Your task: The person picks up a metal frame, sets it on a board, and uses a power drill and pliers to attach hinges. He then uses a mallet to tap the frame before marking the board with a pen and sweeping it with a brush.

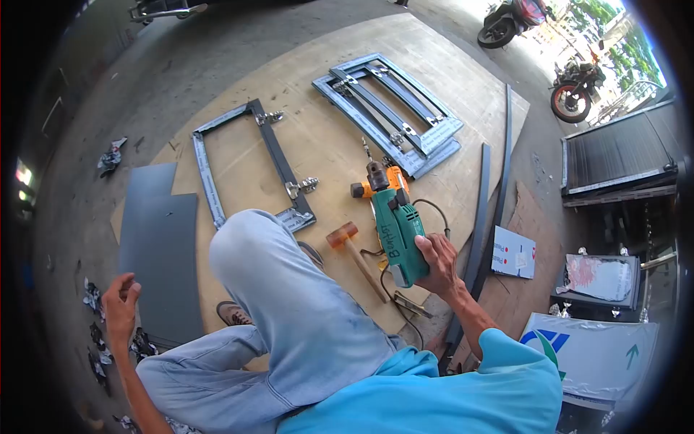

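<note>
A green power drill (402,235) with a bit in its chuck is in my right hand (437,266), whose fingers wrap its handle. The drill points away from me over the board. My left hand (120,307) hangs by the left edge of grey sheet panels (163,253), fingers loosely curled and apart, with nothing visible in them. Partly hidden behind the green drill lies an orange power tool (396,178). A mallet (359,260) with a wooden handle rests between my knee and the drill. A rectangular metal frame with hinges (278,155) lies ahead of my knee.
More hinged frames (426,141) are stacked farther out on the wooden board (289,79). Long dark bars (481,210) lie at the right, beside a small printed sign (514,253). Larger sign panels (600,354) stand at far right. Motorcycles (571,98) are parked beyond. A cord (412,325) trails nearby.
</note>
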Demonstrator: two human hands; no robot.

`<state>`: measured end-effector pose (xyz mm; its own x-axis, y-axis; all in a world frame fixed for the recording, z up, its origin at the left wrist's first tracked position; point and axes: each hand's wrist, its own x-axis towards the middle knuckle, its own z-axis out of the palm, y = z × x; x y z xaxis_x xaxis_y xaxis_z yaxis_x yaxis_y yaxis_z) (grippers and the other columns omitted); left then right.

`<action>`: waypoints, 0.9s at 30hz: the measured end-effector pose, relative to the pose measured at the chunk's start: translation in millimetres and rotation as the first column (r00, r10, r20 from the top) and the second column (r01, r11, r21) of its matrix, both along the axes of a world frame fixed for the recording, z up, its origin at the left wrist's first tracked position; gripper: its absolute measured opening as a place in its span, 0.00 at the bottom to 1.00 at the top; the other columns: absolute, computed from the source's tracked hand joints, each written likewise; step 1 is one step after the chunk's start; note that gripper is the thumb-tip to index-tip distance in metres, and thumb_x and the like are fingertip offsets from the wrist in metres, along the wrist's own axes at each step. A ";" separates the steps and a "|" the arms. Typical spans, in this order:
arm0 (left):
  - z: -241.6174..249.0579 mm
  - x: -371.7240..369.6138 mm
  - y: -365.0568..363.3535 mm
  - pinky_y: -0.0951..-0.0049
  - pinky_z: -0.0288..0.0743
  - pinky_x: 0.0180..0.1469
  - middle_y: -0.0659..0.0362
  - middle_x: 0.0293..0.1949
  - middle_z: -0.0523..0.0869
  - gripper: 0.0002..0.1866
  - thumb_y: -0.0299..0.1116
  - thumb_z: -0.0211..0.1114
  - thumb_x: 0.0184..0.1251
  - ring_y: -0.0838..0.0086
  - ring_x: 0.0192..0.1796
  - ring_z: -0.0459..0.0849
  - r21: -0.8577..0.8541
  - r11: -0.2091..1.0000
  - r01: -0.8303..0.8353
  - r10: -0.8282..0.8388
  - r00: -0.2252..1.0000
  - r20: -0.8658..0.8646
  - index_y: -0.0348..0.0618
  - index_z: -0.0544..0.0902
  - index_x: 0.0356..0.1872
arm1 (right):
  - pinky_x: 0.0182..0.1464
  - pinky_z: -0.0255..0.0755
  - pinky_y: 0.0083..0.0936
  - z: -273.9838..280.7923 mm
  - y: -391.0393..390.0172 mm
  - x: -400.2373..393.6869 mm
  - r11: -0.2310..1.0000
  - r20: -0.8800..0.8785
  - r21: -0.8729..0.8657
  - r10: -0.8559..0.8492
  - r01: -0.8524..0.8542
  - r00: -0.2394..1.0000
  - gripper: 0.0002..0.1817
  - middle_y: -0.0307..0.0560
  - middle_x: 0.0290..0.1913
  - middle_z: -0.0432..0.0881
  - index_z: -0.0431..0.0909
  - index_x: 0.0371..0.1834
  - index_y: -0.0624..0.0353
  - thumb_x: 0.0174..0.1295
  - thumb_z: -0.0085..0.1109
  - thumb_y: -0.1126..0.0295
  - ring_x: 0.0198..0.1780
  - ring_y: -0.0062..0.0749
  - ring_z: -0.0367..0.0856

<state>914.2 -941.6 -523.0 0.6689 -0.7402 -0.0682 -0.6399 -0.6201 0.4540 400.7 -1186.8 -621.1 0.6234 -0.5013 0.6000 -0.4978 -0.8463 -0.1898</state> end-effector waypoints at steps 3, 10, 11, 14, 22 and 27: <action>15.0 -2.1 24.4 0.75 0.73 0.42 0.51 0.38 0.83 0.17 0.35 0.60 0.65 0.74 0.37 0.80 -0.117 0.992 -0.037 0.047 0.995 0.084 0.34 0.76 0.49 | 0.35 0.69 0.35 9.6 -10.0 30.9 0.978 0.079 0.028 0.204 -0.206 0.976 0.51 0.54 0.40 0.75 0.56 0.65 0.51 0.32 0.75 0.68 0.35 0.44 0.75; -32.1 -24.9 188.5 0.77 0.74 0.40 0.53 0.35 0.83 0.19 0.42 0.54 0.69 0.73 0.36 0.81 -0.420 0.740 -0.525 0.447 0.851 -0.276 0.33 0.77 0.46 | 0.38 0.71 0.37 43.9 -26.1 84.6 0.909 0.118 -0.198 0.394 -0.367 0.911 0.33 0.52 0.45 0.75 0.65 0.55 0.27 0.45 0.66 0.71 0.40 0.46 0.77; -38.9 -26.3 201.9 0.77 0.74 0.40 0.53 0.35 0.83 0.19 0.42 0.54 0.69 0.73 0.36 0.81 -0.429 0.716 -0.551 0.485 0.834 -0.263 0.33 0.77 0.46 | 0.38 0.70 0.38 47.8 -26.3 95.0 0.902 0.115 -0.195 0.412 -0.386 0.904 0.34 0.53 0.46 0.75 0.65 0.55 0.27 0.45 0.66 0.71 0.40 0.47 0.77; -75.8 -53.5 228.6 0.76 0.74 0.39 0.52 0.34 0.83 0.23 0.47 0.49 0.70 0.73 0.35 0.81 -0.603 0.416 -0.681 0.499 0.725 -0.474 0.32 0.78 0.43 | 0.39 0.69 0.42 56.6 -24.2 124.4 0.880 0.111 -0.207 0.456 -0.428 0.883 0.37 0.54 0.46 0.74 0.64 0.58 0.31 0.42 0.67 0.71 0.42 0.50 0.76; -217.7 -138.1 200.0 0.68 0.71 0.41 0.51 0.34 0.82 0.18 0.43 0.55 0.63 0.68 0.37 0.78 -0.472 0.259 -0.843 0.755 0.481 -0.446 0.35 0.79 0.36 | 0.48 0.74 0.39 73.4 2.4 213.8 0.896 0.291 -0.226 0.435 -0.381 0.852 0.30 0.56 0.55 0.74 0.62 0.62 0.62 0.55 0.59 0.70 0.50 0.48 0.78; -278.9 -219.9 222.6 0.60 0.68 0.57 0.44 0.47 0.80 0.23 0.37 0.64 0.52 0.53 0.53 0.75 -0.156 0.167 -0.974 0.889 0.217 -0.404 0.40 0.77 0.50 | 0.49 0.74 0.36 106.0 -4.2 268.1 0.929 0.180 -0.253 0.318 -0.269 0.931 0.29 0.51 0.59 0.73 0.62 0.63 0.56 0.56 0.55 0.76 0.53 0.46 0.77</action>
